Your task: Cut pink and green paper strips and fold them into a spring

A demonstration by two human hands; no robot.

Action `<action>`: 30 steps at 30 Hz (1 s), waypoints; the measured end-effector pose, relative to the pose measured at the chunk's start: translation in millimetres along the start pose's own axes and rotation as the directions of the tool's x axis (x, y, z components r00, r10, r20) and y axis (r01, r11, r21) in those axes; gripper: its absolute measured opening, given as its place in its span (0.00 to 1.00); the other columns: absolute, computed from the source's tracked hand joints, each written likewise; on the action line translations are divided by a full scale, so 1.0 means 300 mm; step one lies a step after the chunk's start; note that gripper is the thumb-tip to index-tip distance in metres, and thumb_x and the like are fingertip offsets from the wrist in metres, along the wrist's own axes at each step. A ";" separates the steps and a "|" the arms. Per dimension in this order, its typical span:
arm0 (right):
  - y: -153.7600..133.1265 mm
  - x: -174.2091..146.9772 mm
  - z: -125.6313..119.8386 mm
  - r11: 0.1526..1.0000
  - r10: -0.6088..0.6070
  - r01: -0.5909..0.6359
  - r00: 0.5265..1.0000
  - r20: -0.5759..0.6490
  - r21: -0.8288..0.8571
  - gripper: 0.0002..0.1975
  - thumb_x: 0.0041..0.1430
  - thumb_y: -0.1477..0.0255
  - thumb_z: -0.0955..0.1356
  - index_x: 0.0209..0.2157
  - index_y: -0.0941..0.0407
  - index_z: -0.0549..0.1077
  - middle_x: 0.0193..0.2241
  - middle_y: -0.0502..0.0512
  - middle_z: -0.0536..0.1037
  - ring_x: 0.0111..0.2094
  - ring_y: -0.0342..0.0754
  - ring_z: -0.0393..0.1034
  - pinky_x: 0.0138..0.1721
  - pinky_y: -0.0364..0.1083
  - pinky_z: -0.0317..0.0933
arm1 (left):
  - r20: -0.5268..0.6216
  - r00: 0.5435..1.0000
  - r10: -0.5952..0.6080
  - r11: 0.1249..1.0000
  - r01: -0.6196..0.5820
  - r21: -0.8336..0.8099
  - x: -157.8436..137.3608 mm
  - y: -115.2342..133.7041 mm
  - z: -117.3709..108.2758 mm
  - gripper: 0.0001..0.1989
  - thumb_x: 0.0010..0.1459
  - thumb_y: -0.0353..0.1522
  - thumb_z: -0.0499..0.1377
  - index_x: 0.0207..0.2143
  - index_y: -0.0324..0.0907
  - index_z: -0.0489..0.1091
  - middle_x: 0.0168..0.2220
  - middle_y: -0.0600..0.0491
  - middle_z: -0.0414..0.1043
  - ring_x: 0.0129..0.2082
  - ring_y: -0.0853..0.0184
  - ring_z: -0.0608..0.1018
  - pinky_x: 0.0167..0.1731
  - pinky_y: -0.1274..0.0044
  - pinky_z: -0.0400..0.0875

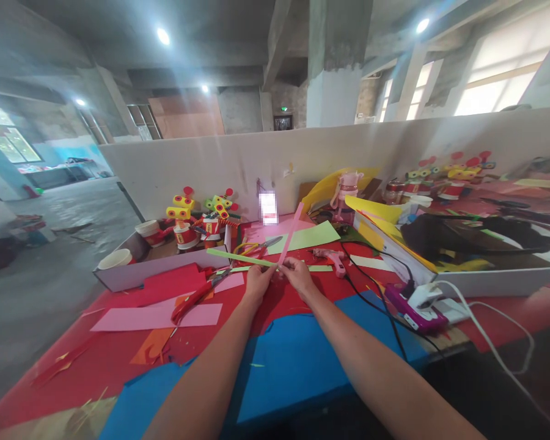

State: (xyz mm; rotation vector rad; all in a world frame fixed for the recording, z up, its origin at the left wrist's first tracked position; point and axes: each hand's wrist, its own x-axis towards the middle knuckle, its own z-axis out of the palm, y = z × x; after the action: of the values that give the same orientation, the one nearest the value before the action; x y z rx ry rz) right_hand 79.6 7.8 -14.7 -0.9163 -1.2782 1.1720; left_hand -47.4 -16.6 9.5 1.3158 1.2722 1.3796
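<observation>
Over the middle of the red-covered table, my left hand (259,282) pinches the end of a green paper strip (242,257) that points off to the left. Close beside it, my right hand (297,278) is closed on the lower end of a pink paper strip (291,234) standing up and away from me. The two strip ends meet between my fingertips, forming a V. How they overlap there is hidden by the fingers. Beyond my hands lie yellow-handled scissors (252,247) and a light green paper sheet (308,237). A pink glue gun (332,259) rests right of them.
Red-handled scissors (195,302) lie on pink paper at left. A box (165,269) holds paper-cup figures (182,226). Blue cloth (293,360) covers the near edge. At right, a purple power strip (412,311) trails cables before another box (495,282).
</observation>
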 end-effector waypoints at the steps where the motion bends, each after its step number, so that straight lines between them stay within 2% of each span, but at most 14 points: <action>1: 0.001 0.001 0.001 1.000 0.008 -0.008 1.000 -0.001 0.003 0.14 0.43 0.59 0.71 0.22 0.54 0.67 0.17 0.47 0.72 0.21 0.45 0.68 0.25 0.44 0.62 | -0.001 1.000 -0.003 1.000 0.003 0.010 0.000 0.002 0.000 0.18 0.43 0.44 0.66 0.18 0.39 0.71 0.16 0.54 0.69 0.17 0.71 0.67 0.20 0.79 0.59; 11: 0.010 0.010 0.011 0.998 0.005 -0.004 1.000 -0.016 0.062 0.13 0.43 0.61 0.71 0.22 0.54 0.66 0.17 0.46 0.71 0.20 0.44 0.67 0.26 0.44 0.63 | 0.025 1.000 0.005 1.000 -0.005 0.016 0.002 0.023 -0.004 0.16 0.44 0.42 0.66 0.17 0.39 0.71 0.17 0.53 0.70 0.18 0.70 0.69 0.21 0.79 0.61; 21: 0.006 0.004 0.008 0.999 0.016 -0.016 1.000 0.010 0.031 0.12 0.44 0.62 0.71 0.22 0.54 0.66 0.17 0.46 0.71 0.20 0.43 0.67 0.24 0.43 0.62 | 0.039 0.999 -0.018 0.999 0.019 -0.044 0.010 -0.005 -0.008 0.15 0.44 0.42 0.66 0.21 0.38 0.73 0.17 0.53 0.71 0.18 0.70 0.70 0.21 0.79 0.61; 30: -0.012 -0.002 0.001 0.999 -0.028 0.027 0.999 0.019 0.035 0.14 0.43 0.61 0.72 0.23 0.54 0.66 0.18 0.47 0.72 0.20 0.43 0.67 0.24 0.43 0.62 | 0.026 1.000 -0.006 1.000 0.006 -0.005 0.012 -0.011 -0.008 0.16 0.44 0.43 0.66 0.19 0.38 0.72 0.18 0.52 0.71 0.18 0.70 0.69 0.21 0.79 0.61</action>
State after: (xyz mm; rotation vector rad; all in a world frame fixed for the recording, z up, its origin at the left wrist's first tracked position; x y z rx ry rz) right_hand 79.8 6.5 -11.5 -0.8610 -1.2788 1.1806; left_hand -50.5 -12.9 7.0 1.3215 1.2541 1.3563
